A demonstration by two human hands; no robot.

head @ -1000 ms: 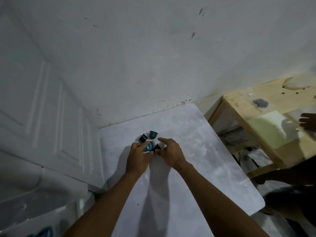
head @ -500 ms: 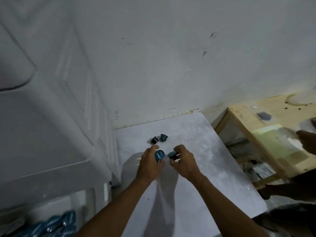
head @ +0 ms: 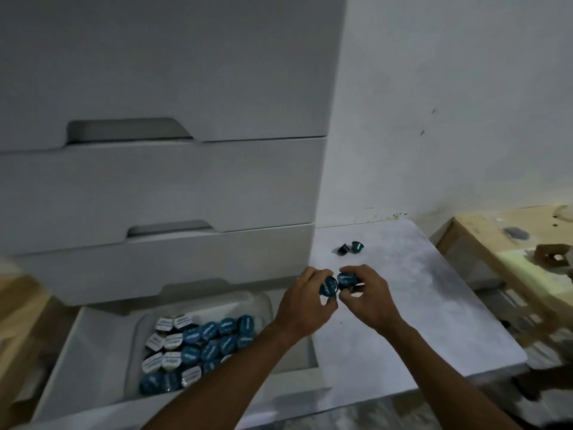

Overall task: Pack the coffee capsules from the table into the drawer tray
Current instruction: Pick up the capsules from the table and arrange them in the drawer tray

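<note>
My left hand point(head: 305, 301) pinches one capsule point(head: 328, 288), right hand point(head: 369, 297) another point(head: 346, 279), both just right of the tray point(head: 198, 308). I should carry them leftward, seat them foil-up among its rows, then fetch the two spares point(head: 350, 247) beyond.

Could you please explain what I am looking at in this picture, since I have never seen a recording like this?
No machine here: a person wears a wide-angle camera on the head, so you look down along both bare forearms. The left hand pinches a blue-lidded capsule, and the right hand holds another capsule. Both hang over the left edge of a pale table, where two loose capsules remain near the wall. Lower left, the bottom drawer of a white cabinet is pulled open. Inside sits a clear tray already packed with rows of blue-lidded and white-lidded capsules. A wooden bench stands on the right.
</note>
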